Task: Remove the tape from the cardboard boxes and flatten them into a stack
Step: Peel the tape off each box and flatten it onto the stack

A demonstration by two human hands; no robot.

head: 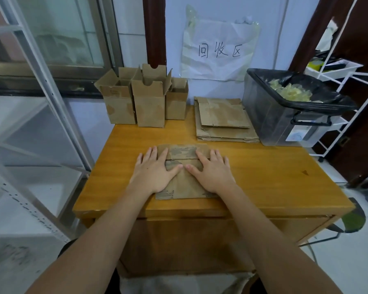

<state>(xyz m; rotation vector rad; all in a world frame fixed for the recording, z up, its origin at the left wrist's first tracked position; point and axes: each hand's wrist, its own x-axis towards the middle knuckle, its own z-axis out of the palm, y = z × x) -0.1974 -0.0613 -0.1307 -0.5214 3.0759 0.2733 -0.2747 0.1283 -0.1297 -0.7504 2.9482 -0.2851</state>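
From the head camera, a flattened cardboard box (184, 172) lies near the front edge of the wooden table (263, 172), directly before the person. The left hand (155, 170) and the right hand (212, 170) both lie palm down on it, fingers straight and slightly spread, gripping nothing; the thumbs point inward and nearly meet over the box's middle. That flat, two-handed press looks meant to crush the folds so the box stays collapsed and does not spring open.

At the back left of the table, three upright boxes (149, 102) stand touching each other with their top flaps open, apparently awaiting their turn, kept out of the working space. At the back right, a stack of flattened boxes (223, 119) lies just beside a dark plastic bin (285, 119) lined with a black bag and holding crumpled yellowish tape (291, 92). Stack and bin sit together within easy reach, so tape and cardboard can each be dropped off in one motion.

On the wall above hangs a paper sign (219, 49) with handwritten characters. By my judgement, the pressed box goes onto the stack next.
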